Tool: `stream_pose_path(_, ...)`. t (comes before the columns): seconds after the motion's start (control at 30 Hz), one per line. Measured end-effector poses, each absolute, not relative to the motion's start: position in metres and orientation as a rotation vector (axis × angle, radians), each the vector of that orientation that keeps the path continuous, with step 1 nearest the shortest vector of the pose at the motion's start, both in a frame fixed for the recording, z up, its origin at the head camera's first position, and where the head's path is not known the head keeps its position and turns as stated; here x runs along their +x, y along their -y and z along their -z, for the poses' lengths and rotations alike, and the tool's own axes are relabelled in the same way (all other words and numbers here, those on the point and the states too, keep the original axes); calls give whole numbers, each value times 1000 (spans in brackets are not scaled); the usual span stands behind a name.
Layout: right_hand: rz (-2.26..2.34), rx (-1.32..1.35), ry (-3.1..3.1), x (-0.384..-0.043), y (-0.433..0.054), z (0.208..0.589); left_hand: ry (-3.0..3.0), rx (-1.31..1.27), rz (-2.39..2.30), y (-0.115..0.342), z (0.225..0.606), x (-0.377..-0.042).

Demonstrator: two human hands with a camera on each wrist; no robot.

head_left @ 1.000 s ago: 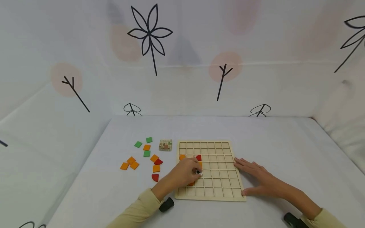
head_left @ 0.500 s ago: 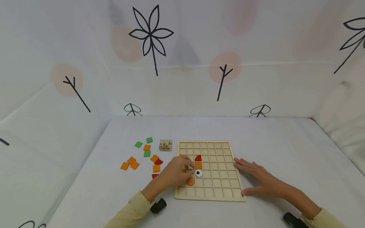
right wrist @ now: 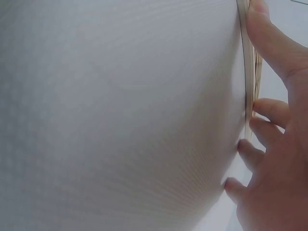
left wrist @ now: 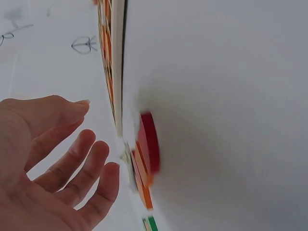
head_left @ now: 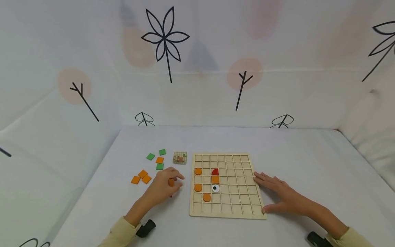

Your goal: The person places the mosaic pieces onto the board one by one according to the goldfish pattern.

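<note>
My left hand (head_left: 162,187) hovers over loose pieces left of the wooden grid board (head_left: 237,198), fingers parted and nothing between them. Partly behind it shows an orange square tile (head_left: 170,182). In the left wrist view a red piece (left wrist: 150,142) lies beside that hand's fingers. On the board are several orange discs (head_left: 206,197), a red quarter-round piece (head_left: 215,172), an orange square (head_left: 215,179) below that, and a white eye disc (head_left: 215,188) under the square. My right hand (head_left: 285,197) rests at the board's right edge, fingers spread, thumb at the lower corner.
Further left lie several orange tiles (head_left: 142,174) and green tiles (head_left: 150,156) on the white table (head_left: 296,147). A small card with a grid pattern (head_left: 180,158) sits by the board's upper left. A patterned white cloth (head_left: 197,99) rises behind the table.
The white eye disc, earlier at my left fingertips, now lies in a cell of the board. My left hand has moved left off the board to the loose pieces. My right hand stays put.
</note>
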State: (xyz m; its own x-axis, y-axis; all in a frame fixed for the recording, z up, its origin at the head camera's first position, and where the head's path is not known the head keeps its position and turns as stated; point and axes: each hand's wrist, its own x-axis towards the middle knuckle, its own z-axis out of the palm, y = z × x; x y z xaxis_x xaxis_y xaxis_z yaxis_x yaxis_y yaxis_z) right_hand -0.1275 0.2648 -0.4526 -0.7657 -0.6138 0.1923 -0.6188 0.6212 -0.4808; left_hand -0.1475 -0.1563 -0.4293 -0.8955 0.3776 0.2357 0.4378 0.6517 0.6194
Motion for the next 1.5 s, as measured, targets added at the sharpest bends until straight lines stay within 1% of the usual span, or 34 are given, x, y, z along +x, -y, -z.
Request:
stream_pose_path(0.37, -824, 1088, 2797, -127, -267, 455, 2786, -451, 1023, 210, 433, -142)
stream_pose_path(0.6, -818, 1080, 2798, -127, -267, 454, 2760, -387, 984, 226, 437, -143)
stream_pose_path(0.7, -816, 1079, 2801, -127, -268, 455, 2782, -387, 1008, 225, 439, -144)
stream_pose_path(0.9, -803, 1087, 2799, -129, -267, 457, 2839, -518, 1106, 213, 441, -139)
stream_pose_path(1.0, -808, 1085, 2801, -129, -266, 456, 2861, -537, 1118, 205, 441, -135)
stream_pose_path(1.37, -827, 1092, 2800, -130, -266, 455, 2942, -366, 1018, 180, 436, -125)
stream_pose_path(1.5, -824, 1090, 2801, -130, -266, 456, 2940, -347, 981, 176, 436, -124)
